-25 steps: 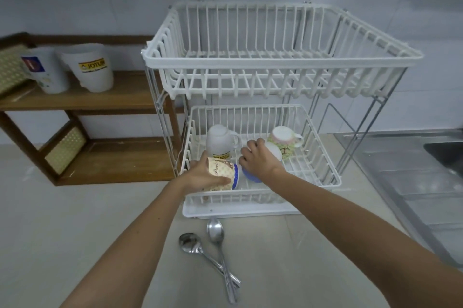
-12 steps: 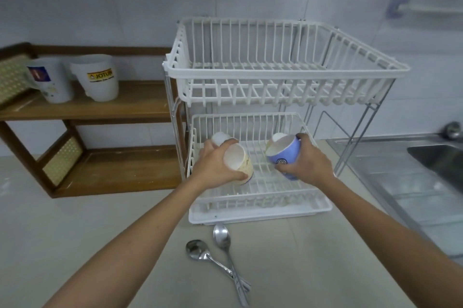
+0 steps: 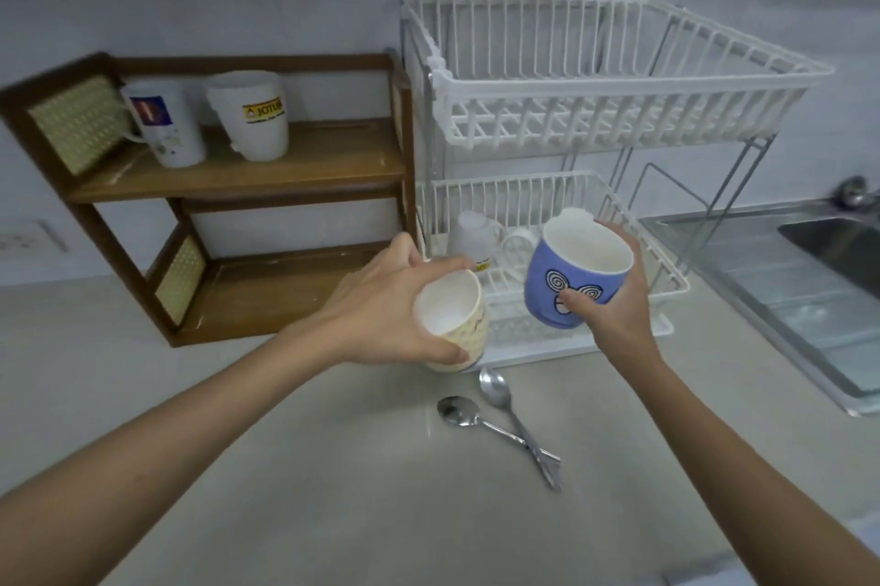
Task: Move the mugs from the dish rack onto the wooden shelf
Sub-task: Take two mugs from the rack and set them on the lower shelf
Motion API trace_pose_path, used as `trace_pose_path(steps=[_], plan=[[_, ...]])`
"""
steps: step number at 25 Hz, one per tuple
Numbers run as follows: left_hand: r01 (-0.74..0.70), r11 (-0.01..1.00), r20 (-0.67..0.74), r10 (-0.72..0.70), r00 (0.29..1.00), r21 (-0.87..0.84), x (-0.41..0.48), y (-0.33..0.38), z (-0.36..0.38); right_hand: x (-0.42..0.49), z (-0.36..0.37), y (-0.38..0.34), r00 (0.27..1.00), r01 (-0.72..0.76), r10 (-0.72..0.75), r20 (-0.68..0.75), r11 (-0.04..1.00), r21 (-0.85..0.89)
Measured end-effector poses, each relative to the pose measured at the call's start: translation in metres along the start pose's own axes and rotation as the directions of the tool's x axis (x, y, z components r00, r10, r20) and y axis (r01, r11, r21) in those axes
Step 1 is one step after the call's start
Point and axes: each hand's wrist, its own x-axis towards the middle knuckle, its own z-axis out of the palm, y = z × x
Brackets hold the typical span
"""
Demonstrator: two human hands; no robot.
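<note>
My left hand grips a cream patterned mug, tilted with its mouth toward me, in front of the rack's left corner. My right hand holds a blue mug with spiral marks, in the air before the lower basket of the white dish rack. Inside that basket a white mug stands upside down, and the rim of another pale mug shows behind the blue one. The wooden shelf stands to the left with two white mugs on its top board.
Two metal spoons lie crossed on the beige counter in front of the rack. A steel sink with a tap is at the right. The shelf's lower board has nothing on it. The rack's upper basket holds nothing.
Both hands have lifted their mugs out of the lower basket and drawn them toward me and left. The view has swung left, so the shelf shows more fully.
</note>
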Motion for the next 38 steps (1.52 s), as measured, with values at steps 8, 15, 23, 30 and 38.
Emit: trace_pose_path(steps=[8, 15, 23, 30, 38], plan=[[0.312, 0.943, -0.029, -0.311, 0.950, 0.113, -0.062, -0.148, -0.020, -0.051, 0.140, -0.028, 0.985, 0.058, -0.040, 0.169, 0.993, -0.101], [0.562, 0.808, -0.180, -0.535, 0.826, 0.179, -0.046, -0.239, -0.014, -0.030, 0.260, 0.011, 0.947, -0.205, 0.263, 0.187, 0.938, -0.278], [0.650, 0.749, -0.134, -0.637, 0.759, 0.124, 0.001, -0.286, -0.006, 0.029, 0.357, 0.072, 0.894, -0.338, 0.423, 0.149, 0.854, -0.396], [0.682, 0.709, -0.097, -0.677, 0.730, 0.181, 0.024, -0.327, 0.014, 0.044, 0.401, 0.105, 0.870, -0.447, 0.491, 0.042, 0.821, -0.354], [0.699, 0.694, -0.078, -0.698, 0.712, 0.171, 0.035, -0.345, 0.036, 0.045, 0.408, 0.120, 0.849, -0.460, 0.526, 0.062, 0.790, -0.405]])
